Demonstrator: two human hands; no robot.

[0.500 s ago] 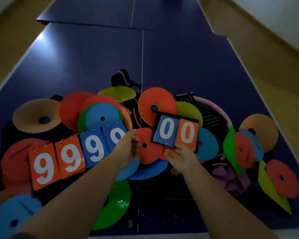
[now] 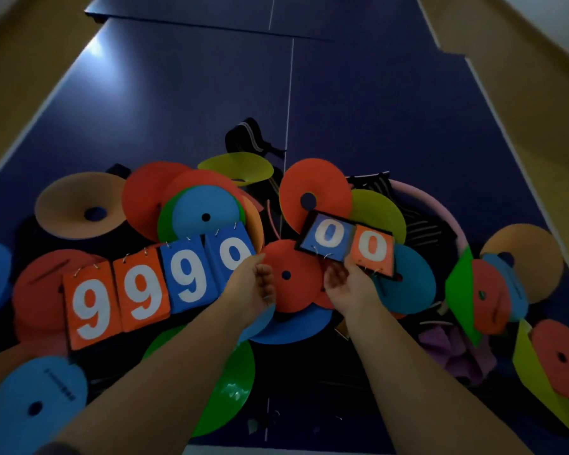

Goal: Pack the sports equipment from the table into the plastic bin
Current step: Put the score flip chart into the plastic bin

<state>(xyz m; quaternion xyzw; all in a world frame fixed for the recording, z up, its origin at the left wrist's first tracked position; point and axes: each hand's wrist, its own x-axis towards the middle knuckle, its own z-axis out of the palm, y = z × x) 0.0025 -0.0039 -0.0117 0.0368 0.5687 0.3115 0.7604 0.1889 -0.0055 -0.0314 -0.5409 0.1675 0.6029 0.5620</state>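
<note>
- While I watch, I count two: 9s board (image 2: 151, 290) with four digits, 0s board (image 2: 349, 244) with two.
- Grips: left hand (image 2: 250, 284) clamps 9s board's end; right hand (image 2: 345, 287) pinches 0s board's edge.

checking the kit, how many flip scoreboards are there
2: the 9999 scoreboard by the left hand, the 00 scoreboard in the right hand. Others may hide under discs.

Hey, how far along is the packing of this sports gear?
Nothing looks packed yet: no bin can be made out. In hand: the left hand holds the 9999 scoreboard, the right hand the 00 scoreboard. Left: the coloured discs heaped on the blue table.
</note>
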